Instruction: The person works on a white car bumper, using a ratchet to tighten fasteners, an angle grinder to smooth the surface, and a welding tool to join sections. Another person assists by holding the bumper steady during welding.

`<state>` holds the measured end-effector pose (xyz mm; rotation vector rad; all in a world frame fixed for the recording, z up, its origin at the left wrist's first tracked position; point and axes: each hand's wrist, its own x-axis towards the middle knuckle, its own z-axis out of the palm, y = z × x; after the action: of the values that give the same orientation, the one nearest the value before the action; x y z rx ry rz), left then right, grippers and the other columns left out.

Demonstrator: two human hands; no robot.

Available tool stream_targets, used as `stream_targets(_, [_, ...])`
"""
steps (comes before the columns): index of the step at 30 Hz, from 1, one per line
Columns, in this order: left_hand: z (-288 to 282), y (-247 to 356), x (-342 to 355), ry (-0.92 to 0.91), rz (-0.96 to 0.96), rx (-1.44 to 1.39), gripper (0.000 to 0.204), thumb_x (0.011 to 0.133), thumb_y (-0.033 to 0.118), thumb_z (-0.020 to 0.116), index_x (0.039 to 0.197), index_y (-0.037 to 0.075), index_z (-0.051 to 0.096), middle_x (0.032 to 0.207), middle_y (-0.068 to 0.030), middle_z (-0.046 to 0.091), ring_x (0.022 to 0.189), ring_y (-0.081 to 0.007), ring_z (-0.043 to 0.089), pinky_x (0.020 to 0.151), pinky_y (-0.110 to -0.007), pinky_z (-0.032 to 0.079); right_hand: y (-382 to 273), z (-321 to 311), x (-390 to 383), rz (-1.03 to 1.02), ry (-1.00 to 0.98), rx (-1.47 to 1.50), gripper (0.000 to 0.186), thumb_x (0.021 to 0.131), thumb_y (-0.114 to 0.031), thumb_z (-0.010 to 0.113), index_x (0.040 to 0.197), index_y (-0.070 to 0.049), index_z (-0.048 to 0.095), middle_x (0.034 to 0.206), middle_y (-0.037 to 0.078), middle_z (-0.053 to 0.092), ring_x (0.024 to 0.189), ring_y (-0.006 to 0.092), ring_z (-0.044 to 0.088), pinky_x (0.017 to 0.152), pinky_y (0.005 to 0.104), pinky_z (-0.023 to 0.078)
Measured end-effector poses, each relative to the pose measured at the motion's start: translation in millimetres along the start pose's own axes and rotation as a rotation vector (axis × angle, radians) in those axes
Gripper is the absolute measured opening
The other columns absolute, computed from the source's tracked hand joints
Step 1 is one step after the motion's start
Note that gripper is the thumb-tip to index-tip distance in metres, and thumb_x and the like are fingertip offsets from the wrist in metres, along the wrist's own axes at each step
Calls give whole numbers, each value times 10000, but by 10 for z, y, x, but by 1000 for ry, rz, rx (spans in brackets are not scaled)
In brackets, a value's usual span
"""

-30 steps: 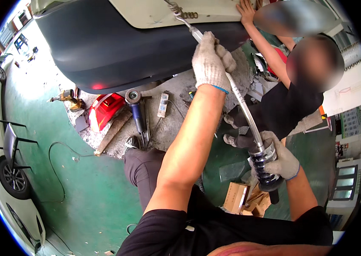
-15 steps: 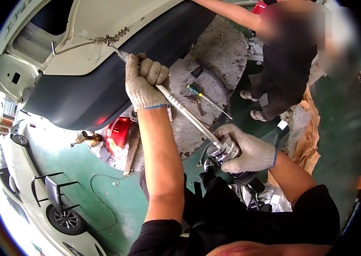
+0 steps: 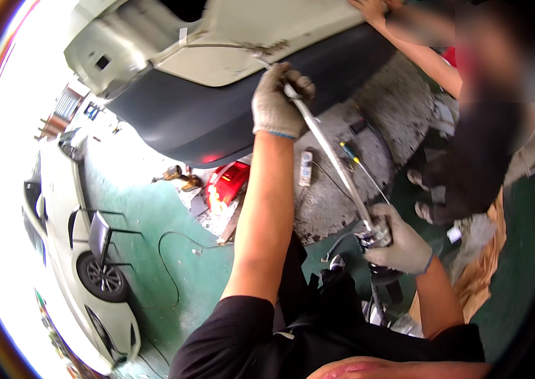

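Note:
A long metal slide hammer (image 3: 327, 144) runs slantwise between my two gloved hands. My left hand (image 3: 279, 104) is wrapped round its front end, close to a light-coloured car body panel (image 3: 220, 66). The hooked tip (image 3: 261, 59) meets a coiled metal wire (image 3: 273, 48) lying along the panel, with a straight rod (image 3: 213, 45) extending left from it; blur hides the exact contact. My right hand (image 3: 403, 243) is closed round the thick metal rear part, above a black end and hose. Below the panel lies the dark bumper (image 3: 185, 120).
At upper right a co-worker's hand (image 3: 368, 9) rests at the panel. On the floor are a red tail light (image 3: 228, 183), a yellow power tool (image 3: 180, 179), a screwdriver (image 3: 351, 153) and a hose (image 3: 161, 252). A black chair (image 3: 99, 237) stands beside a white car (image 3: 59, 215).
The whole scene has shifted rightward in view, with some blur. Both hands keep their grip on the slide hammer. The co-worker's hands at the panel have come into view.

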<state>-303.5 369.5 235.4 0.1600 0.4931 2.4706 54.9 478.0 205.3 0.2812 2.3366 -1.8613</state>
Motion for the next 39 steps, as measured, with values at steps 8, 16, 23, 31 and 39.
stream_targets(8, [80, 541, 441, -79, -100, 28, 180, 1040, 206, 555, 885, 123, 515, 633, 55, 340, 520, -109, 341, 515, -283, 366, -271, 106, 213, 247, 50, 50, 740, 749, 7, 812, 1377, -71, 429, 1085, 40, 610, 872, 93, 595, 740, 282, 536])
stream_targets(16, [469, 566, 466, 417, -221, 94, 183, 1032, 208, 643, 910, 143, 523, 633, 58, 354, 454, -92, 322, 428, -290, 214, -1157, 159, 414, 721, 72, -189, 842, 708, -244, 929, 1400, -8, 510, 1158, 114, 662, 1083, 221, 637, 963, 359, 537])
stream_targets(23, [575, 684, 402, 501, -392, 116, 107, 1024, 192, 639, 978, 99, 609, 614, 64, 364, 482, -78, 287, 469, -277, 222, -1791, 178, 330, 838, 60, -203, 710, 709, -275, 890, 1307, -63, 571, 1074, 128, 731, 1004, 242, 717, 941, 376, 568])
stream_targets(31, [717, 804, 488, 614, -500, 134, 141, 1043, 207, 627, 952, 104, 600, 615, 69, 302, 493, -78, 246, 482, -275, 227, -2378, -255, 870, 858, -72, -13, 664, 724, -282, 863, 1281, -52, 583, 1053, 103, 754, 991, 248, 729, 928, 375, 561])
stream_targets(39, [1008, 802, 605, 801, -548, 288, 139, 1036, 164, 606, 913, 99, 595, 625, 63, 266, 495, -72, 234, 479, -276, 231, -2133, -395, 2204, 654, -205, 214, 564, 783, -241, 877, 1229, -36, 601, 948, 53, 730, 739, 138, 683, 610, 317, 583])
